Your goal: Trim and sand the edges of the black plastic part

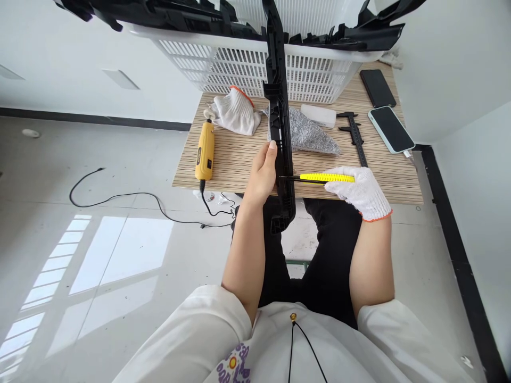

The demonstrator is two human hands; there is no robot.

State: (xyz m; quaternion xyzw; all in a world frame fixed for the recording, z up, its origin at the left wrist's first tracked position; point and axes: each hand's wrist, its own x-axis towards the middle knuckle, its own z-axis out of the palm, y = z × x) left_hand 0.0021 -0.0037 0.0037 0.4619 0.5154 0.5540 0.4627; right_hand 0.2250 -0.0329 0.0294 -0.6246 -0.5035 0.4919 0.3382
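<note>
My left hand (263, 171), bare, is closed around a long black plastic trim piece (279, 119). The piece stands lengthwise in front of me, its ribbed side showing, with the lower end above my lap. In a white knitted glove with an orange hem, my right hand (359, 190) grips a utility knife (325, 178) with a yellow and black handle. Its thin dark front end points left and lies across the trim piece beside my left hand. Whether the tip touches the plastic I cannot tell.
A white slatted basket (239, 61) with black plastic parts (191, 18) stands at the back of the wooden table (235, 159). Around are a yellow corded rotary tool (205, 151), a white glove (237, 113), grey cloth (309, 133), a caliper (354, 135) and two phones (392, 129) (377, 88).
</note>
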